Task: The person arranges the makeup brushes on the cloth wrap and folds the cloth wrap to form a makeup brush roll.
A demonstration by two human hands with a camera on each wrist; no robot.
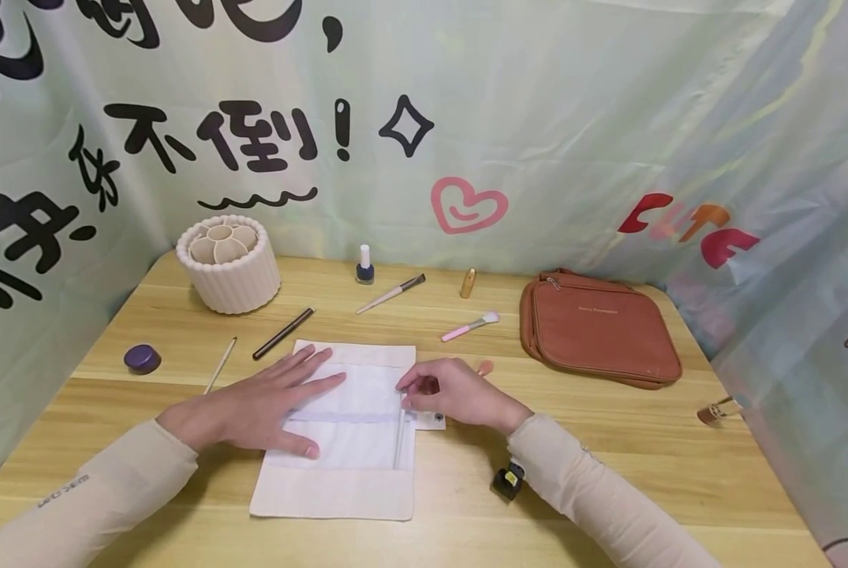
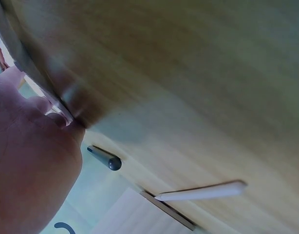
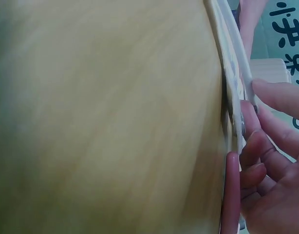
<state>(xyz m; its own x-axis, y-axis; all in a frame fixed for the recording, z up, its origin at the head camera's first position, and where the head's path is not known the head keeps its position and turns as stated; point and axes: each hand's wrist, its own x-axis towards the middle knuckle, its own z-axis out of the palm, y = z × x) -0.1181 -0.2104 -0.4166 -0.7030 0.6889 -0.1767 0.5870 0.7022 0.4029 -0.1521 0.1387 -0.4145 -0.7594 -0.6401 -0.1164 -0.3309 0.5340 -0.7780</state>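
A pale rectangular cloth (image 1: 334,497) lies flat on the table, with a white middle section and a bluish band across it. My left hand (image 1: 267,402) rests on its left part, fingers spread. At the right edge, my right hand (image 1: 459,394) pinches the upper end of a slim whitish rod (image 1: 399,442) between thumb and fingertips. The rod lies along the cloth's right side, and the right wrist view shows a dark tip on the rod (image 3: 247,80) at the fingers. A small white piece with a dark spot (image 1: 434,420) sticks out under the right hand.
Behind the cloth lie a dark pen (image 1: 284,334), a brush (image 1: 391,293), a pink-handled brush (image 1: 469,326), a nail polish bottle (image 1: 364,268) and a gold tube (image 1: 468,283). A brown case (image 1: 604,327) is at right, a white ribbed container (image 1: 235,276) and purple lid (image 1: 142,359) at left.
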